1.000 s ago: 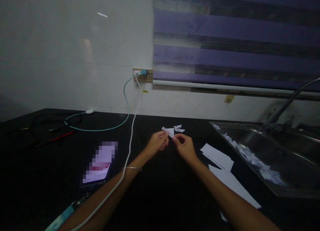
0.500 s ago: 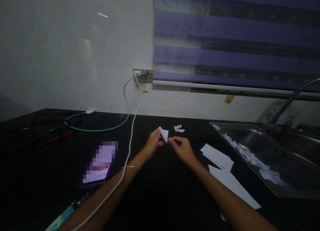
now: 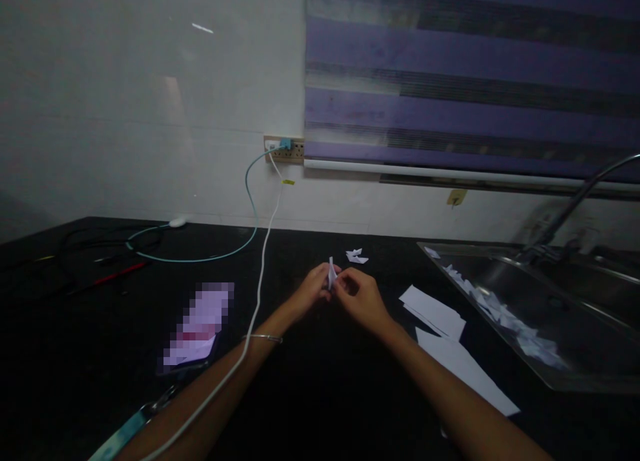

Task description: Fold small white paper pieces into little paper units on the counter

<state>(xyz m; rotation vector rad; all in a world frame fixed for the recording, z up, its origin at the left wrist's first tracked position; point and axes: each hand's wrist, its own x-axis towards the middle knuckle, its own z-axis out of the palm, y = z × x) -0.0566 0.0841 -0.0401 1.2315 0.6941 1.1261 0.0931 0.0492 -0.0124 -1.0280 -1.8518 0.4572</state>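
Note:
Both of my hands meet over the black counter point(image 3: 320, 394) and pinch one small white piece of paper point(image 3: 331, 272), which stands nearly on edge between the fingertips. My left hand point(image 3: 311, 289) holds it from the left, fingers closed. From the right, my right hand point(image 3: 359, 297) grips it with curled fingers. Just beyond the hands lie a few small folded paper pieces point(image 3: 356, 256).
White paper sheets point(image 3: 440, 318) lie right of my right arm. A steel sink point(image 3: 530, 314) with paper scraps and a tap is at far right. A phone point(image 3: 193, 331) lies at left, a white cable point(image 3: 260, 294) runs to a wall socket point(image 3: 285, 149), more cables at far left.
The hands have drawn closer together. The paper, spread flat between them a second ago, is now folded narrower and turned on edge.

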